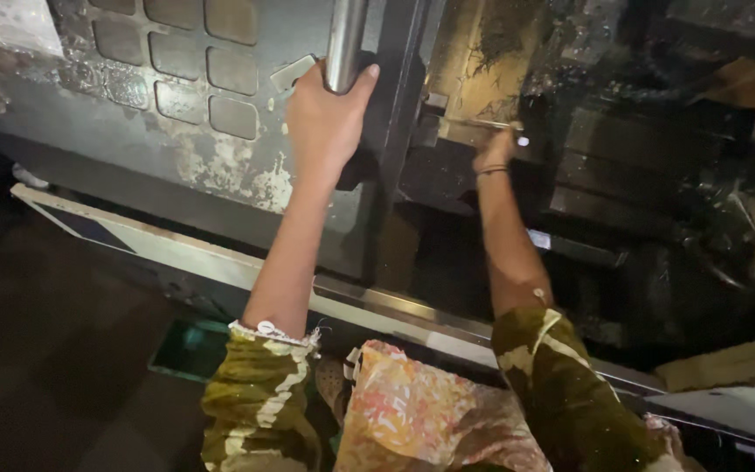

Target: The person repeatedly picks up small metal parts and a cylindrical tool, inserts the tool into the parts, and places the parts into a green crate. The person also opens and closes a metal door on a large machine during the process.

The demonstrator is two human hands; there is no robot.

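My left hand (323, 122) grips the lower end of a vertical steel handle bar (345, 39) on a grimy grey machine door (176, 114). The door carries a grid of square panels in its upper part. My right hand (494, 153) reaches past the door's edge into the dark machine interior (622, 175); its fingers rest on or near a metal part there, and whether they hold anything is hidden. A thin band circles that wrist. Both arms wear rolled-up olive and cream patterned sleeves.
A pale metal sill (220, 258) runs diagonally below the door. Oily dark blocks and plates (605, 149) fill the machine's inside. An orange patterned cloth (412, 411) hangs at my front. Dark floor (37, 350) lies at the lower left, with a green patch (190, 350).
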